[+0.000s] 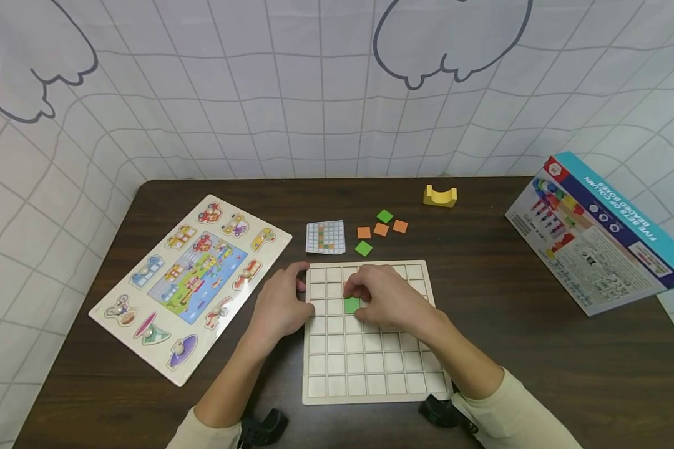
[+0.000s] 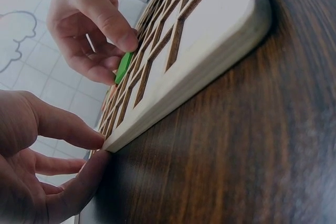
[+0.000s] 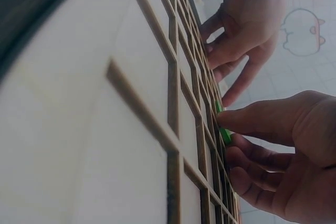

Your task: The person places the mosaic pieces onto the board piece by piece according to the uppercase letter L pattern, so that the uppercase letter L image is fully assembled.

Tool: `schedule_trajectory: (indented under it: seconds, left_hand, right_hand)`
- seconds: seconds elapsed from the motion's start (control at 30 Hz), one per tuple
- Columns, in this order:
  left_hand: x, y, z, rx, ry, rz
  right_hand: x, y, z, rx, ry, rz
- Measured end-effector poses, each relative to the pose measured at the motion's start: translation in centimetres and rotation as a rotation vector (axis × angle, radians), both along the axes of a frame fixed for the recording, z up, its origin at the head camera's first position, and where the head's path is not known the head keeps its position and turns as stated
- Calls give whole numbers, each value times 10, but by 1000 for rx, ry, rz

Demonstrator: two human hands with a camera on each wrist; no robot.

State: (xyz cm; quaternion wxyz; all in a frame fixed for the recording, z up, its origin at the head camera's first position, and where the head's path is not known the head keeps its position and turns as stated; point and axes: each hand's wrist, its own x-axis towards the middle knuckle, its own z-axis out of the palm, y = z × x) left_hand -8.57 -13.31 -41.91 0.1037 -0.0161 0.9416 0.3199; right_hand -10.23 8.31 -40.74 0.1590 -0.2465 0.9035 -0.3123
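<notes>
Right grip (image 1: 390, 296) pinching green tile (image 1: 351, 305) at gridded board (image 1: 354, 365) — left grip (image 1: 281, 304) spread against its edge

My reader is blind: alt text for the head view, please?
A person's right hand pinches a green tile at a pale gridded board while the left hand touches its left edge. Beyond lie a card and loose tiles; a picture puzzle sits left, a box right.

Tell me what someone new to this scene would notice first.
Probably the pale grid board, front-centre on the dark table, where the right hand pinches a green tile and the left hand touches the left edge. Next, perhaps, the big blue-topped box at the right end and the colourful puzzle board lying to the left.
</notes>
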Motion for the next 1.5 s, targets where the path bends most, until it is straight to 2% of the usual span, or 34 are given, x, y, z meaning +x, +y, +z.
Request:
schedule_trajectory:
  seconds: [1.5]
  left_hand:
    - [1,0,1,7,6,-1]
  right_hand:
    - [-2,4,3,-21,-17,-18]
